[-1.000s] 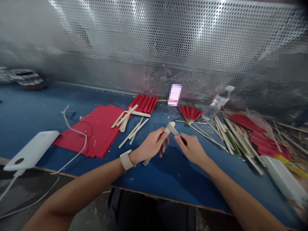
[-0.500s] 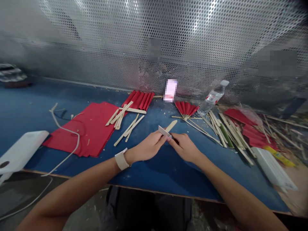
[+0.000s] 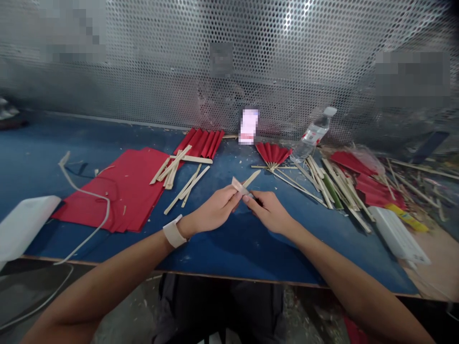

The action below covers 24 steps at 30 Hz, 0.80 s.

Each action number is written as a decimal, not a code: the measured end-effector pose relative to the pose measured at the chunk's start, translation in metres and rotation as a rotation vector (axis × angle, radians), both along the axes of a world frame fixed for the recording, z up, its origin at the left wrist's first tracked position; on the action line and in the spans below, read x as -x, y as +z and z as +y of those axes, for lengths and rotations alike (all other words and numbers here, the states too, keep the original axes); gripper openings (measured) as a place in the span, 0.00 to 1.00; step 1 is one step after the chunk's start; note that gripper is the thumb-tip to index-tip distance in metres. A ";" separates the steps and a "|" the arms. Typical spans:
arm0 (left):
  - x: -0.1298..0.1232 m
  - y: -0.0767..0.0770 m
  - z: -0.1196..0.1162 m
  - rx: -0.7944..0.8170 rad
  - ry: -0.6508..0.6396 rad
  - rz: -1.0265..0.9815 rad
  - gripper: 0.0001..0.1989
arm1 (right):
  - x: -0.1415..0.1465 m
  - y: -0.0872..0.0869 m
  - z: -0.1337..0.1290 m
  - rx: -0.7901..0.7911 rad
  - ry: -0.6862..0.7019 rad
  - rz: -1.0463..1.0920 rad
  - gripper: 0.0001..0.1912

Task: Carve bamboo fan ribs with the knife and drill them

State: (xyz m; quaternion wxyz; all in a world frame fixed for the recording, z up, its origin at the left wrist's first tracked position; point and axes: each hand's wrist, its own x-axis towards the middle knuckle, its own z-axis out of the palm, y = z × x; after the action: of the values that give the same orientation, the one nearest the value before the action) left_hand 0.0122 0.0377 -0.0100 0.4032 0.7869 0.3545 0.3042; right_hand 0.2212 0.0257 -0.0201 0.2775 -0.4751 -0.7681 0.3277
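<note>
Pinched in my left hand (image 3: 217, 210) is a pale bamboo strip (image 3: 253, 178), its tapered end pointing up and to the right. My right hand (image 3: 268, 210) is closed around a knife, whose handle is mostly hidden by the fingers. The flat, shiny knife blade (image 3: 237, 185) lies across the strip, close to my left fingertips. Both hands meet just above the blue table (image 3: 229, 253). Left of them lie loose bamboo strips (image 3: 191, 186) and a pleated red paper (image 3: 201, 143). Beyond my right hand sits a small red folded fan (image 3: 273, 155) with bamboo ribs.
A stack of red paper (image 3: 114, 191) lies left, with a white cable (image 3: 105, 215) across it and a white box-like device (image 3: 30, 224) beside it. At right are a plastic bottle (image 3: 315, 134), more bamboo strips (image 3: 344, 186) and another white device (image 3: 398, 234). Perforated metal (image 3: 161, 71) rises behind.
The knife blade has tilted and now catches a pinkish reflection. My hands stay together on the strip. The whole view has shifted slightly, so everything sits a little further left and higher.
</note>
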 end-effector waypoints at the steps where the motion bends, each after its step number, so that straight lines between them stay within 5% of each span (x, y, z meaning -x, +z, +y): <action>1: 0.000 0.000 0.000 0.008 0.006 -0.003 0.22 | 0.000 0.000 0.000 0.002 -0.002 0.008 0.32; 24: -0.004 -0.002 -0.001 -0.070 0.080 -0.035 0.19 | 0.006 -0.005 0.001 -0.056 -0.094 0.004 0.34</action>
State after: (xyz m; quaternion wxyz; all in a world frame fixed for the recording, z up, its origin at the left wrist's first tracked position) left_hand 0.0165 0.0370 -0.0123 0.3689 0.7803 0.3679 0.3461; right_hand 0.2155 0.0270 -0.0252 0.3073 -0.5019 -0.7532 0.2938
